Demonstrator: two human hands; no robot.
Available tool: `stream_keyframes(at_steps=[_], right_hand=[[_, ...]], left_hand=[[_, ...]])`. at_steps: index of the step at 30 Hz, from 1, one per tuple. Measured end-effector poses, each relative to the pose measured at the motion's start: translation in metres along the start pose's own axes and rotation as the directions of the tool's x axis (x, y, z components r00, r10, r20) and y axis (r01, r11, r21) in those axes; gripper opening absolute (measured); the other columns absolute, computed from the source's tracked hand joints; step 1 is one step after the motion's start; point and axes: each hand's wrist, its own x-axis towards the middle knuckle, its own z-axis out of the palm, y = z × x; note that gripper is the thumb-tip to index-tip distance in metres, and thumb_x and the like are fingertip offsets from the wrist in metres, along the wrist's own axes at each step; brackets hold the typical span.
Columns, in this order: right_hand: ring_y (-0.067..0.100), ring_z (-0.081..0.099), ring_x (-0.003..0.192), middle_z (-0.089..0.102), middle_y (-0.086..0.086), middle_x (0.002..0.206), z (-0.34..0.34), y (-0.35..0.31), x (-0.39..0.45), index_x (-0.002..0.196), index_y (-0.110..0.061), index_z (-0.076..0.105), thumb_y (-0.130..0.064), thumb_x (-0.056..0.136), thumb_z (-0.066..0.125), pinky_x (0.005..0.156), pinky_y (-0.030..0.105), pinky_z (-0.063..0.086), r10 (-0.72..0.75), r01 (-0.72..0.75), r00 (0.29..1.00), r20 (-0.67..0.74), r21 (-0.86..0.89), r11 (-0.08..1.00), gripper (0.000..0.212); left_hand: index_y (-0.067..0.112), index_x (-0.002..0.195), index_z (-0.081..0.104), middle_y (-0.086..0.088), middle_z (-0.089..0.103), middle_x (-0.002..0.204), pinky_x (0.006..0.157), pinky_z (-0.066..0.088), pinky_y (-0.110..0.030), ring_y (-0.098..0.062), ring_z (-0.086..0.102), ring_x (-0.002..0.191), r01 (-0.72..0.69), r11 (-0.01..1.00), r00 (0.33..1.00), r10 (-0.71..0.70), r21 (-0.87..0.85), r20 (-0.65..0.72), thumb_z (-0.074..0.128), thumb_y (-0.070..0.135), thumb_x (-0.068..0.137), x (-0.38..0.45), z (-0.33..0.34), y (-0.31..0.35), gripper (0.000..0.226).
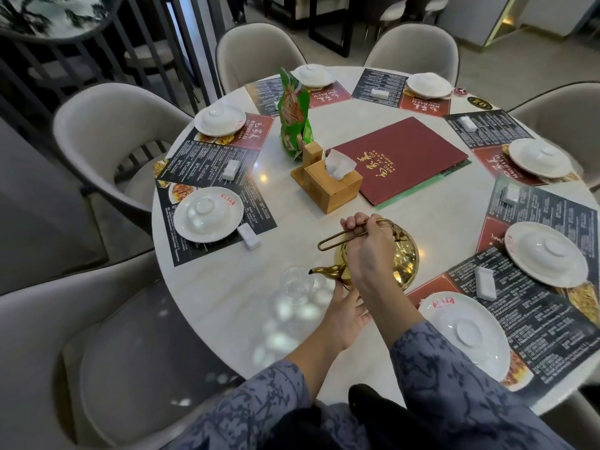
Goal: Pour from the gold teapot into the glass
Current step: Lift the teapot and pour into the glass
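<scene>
The gold teapot (404, 259) stands on the white round table (233, 293), near its front edge. Its spout points left, with the tip just above the rim of a clear glass (296, 285) standing to its left. My right hand (368, 246) is closed around the teapot's thin wire handle, over the pot. My left hand (344, 315) sits below the spout, to the right of the glass, fingers spread near the pot's base. I cannot tell whether it touches the pot or the glass.
A wooden tissue box (328, 181) and a red menu (401, 160) lie in the table's middle, with a green packet (293, 116) behind. White plates with upturned bowls (207, 214) on dark placemats ring the table. Grey chairs (107, 131) surround it.
</scene>
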Motion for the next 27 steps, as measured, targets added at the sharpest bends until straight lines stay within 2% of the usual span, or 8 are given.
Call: stream_keyframes(at_steps=[3,8,14,18,20,22,25,27], right_hand=[[0.02,0.048,0.064,0.048,0.009,0.073,0.0,0.004,-0.001,0.089,-0.01,0.041,-0.003,0.103,0.026,0.079,0.037,0.05,-0.004,0.004,1.0,0.0,-0.014,1.0,0.022],[0.019,0.051,0.063,0.048,0.009,0.073,0.002,0.009,-0.005,0.098,-0.011,0.039,-0.002,0.102,0.028,0.085,0.039,0.05,-0.019,0.02,1.0,0.009,-0.047,0.999,0.015],[0.018,0.05,0.062,0.048,0.007,0.072,0.002,0.015,-0.005,0.098,-0.012,0.038,-0.001,0.102,0.028,0.092,0.042,0.048,-0.04,0.041,0.999,0.006,-0.093,0.995,0.015],[0.019,0.049,0.064,0.047,0.007,0.073,0.002,0.021,-0.008,0.093,-0.013,0.039,-0.001,0.102,0.028,0.1,0.044,0.046,-0.055,0.057,0.998,0.013,-0.138,0.989,0.018],[0.019,0.049,0.065,0.047,0.007,0.074,0.002,0.024,-0.01,0.092,-0.013,0.038,0.0,0.101,0.03,0.102,0.045,0.046,-0.064,0.065,0.998,0.014,-0.148,0.987,0.019],[0.019,0.05,0.066,0.047,0.007,0.074,0.003,0.026,-0.011,0.092,-0.014,0.038,0.0,0.101,0.03,0.102,0.044,0.046,-0.069,0.071,0.997,0.016,-0.149,0.986,0.019],[0.017,0.052,0.064,0.048,0.006,0.073,0.005,0.027,-0.013,0.091,-0.015,0.038,0.001,0.101,0.029,0.099,0.041,0.046,-0.079,0.081,0.997,0.018,-0.164,0.983,0.02],[0.015,0.053,0.062,0.048,0.005,0.072,0.008,0.028,-0.016,0.089,-0.015,0.038,0.001,0.101,0.029,0.094,0.038,0.047,-0.087,0.089,0.996,0.014,-0.181,0.979,0.022]], left_hand=[[0.036,0.15,0.018,-0.005,0.053,0.142,0.083,0.059,-0.031,-0.017,0.061,0.118,0.001,1.0,1.0,-0.001,0.005,0.018,0.058,0.049,0.086,0.002,-0.005,-0.001,0.077],[0.032,0.152,0.016,-0.005,0.043,0.149,0.064,0.06,-0.02,-0.007,0.06,0.105,0.02,0.999,0.999,-0.022,0.031,0.042,0.043,0.046,0.096,0.0,-0.008,0.001,0.064],[0.026,0.152,0.017,-0.007,0.041,0.15,0.06,0.059,-0.019,-0.011,0.058,0.106,0.056,0.997,0.997,-0.059,0.062,0.058,0.037,0.044,0.098,-0.006,-0.007,0.002,0.06],[0.005,0.147,0.028,-0.021,0.035,0.152,0.06,0.057,-0.017,-0.03,0.051,0.124,0.036,0.998,0.999,-0.036,0.052,0.003,0.032,0.016,0.103,-0.013,-0.011,0.0,0.046],[0.012,0.148,0.029,-0.013,0.042,0.147,0.059,0.057,-0.016,-0.021,0.056,0.115,0.07,0.99,0.996,-0.076,0.122,0.045,0.032,0.028,0.103,-0.012,-0.013,-0.001,0.048],[0.018,0.147,0.031,-0.003,0.051,0.132,0.056,0.056,-0.014,-0.009,0.056,0.102,0.082,0.983,0.994,-0.093,0.166,0.059,0.03,0.038,0.102,-0.014,-0.011,0.002,0.05],[0.018,0.144,0.034,0.005,0.056,0.113,0.059,0.056,-0.014,-0.006,0.056,0.098,0.095,0.98,0.99,-0.111,0.177,0.084,0.026,0.04,0.102,-0.018,-0.011,0.006,0.048],[0.018,0.141,0.037,0.004,0.057,0.114,0.069,0.055,-0.018,-0.009,0.056,0.102,0.104,0.979,0.99,-0.119,0.176,0.081,0.024,0.042,0.102,-0.019,-0.013,0.006,0.048]])
